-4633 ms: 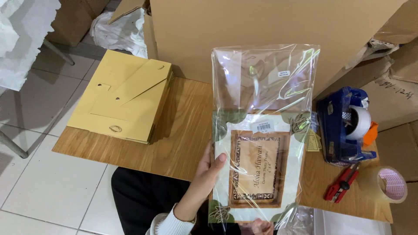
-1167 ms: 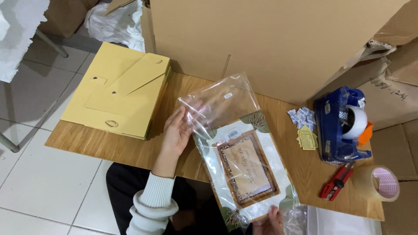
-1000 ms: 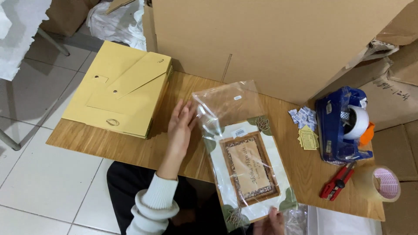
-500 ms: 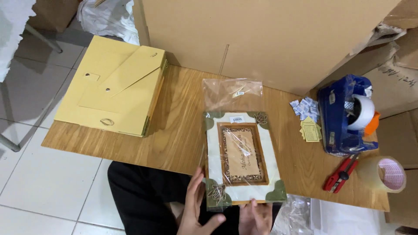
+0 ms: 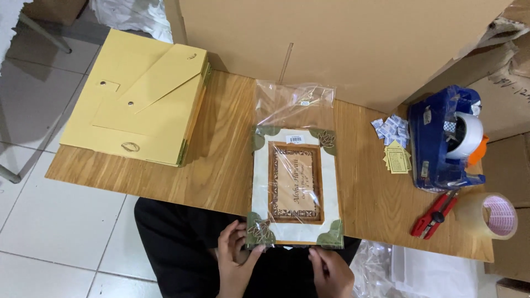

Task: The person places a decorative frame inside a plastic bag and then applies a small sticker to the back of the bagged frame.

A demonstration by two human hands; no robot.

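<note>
Looking down from head height at a light oak-grain wooden tabletop (image 5: 165, 182), seen w/ the person's dark-clothed lap below its near edge. Centre of the table: a flat rectangular cream-and-brown card w/ green leaf corners, sealed in a clear plastic sleeve (image 5: 295, 185), lying flat, long side running away from the person, its near end overhanging the table edge slightly. The sleeve's empty clear top flap (image 5: 295, 105) extends past the card toward a big brown cardboard box wall (image 5: 342, 38) at the back.

Left hand (image 5: 234, 262) sits at the card's near-left corner, thumb and fingertips pinching that green corner. Right hand (image 5: 331, 270) is just under the near-right corner, fingers curled, touching or nearly touching the sleeve edge; can't tell if it grips.

To the left, well apart from the card: a stack of flat yellow cardboard folders (image 5: 138, 105), partly hanging over the table's left side. To the right: a small heap of blue-and-white sachets (image 5: 391, 128), w/ small yellow paper tags (image 5: 397, 160) just beside them; then a blue desktop tape dispenser w/ a white roll (image 5: 450, 140); a pair of red-handled pliers (image 5: 434, 214) near the front-right edge; and a clear roll of packing tape (image 5: 491, 215) at the far right corner. White tiled floor (image 5: 61, 243) shows lower left.
</note>
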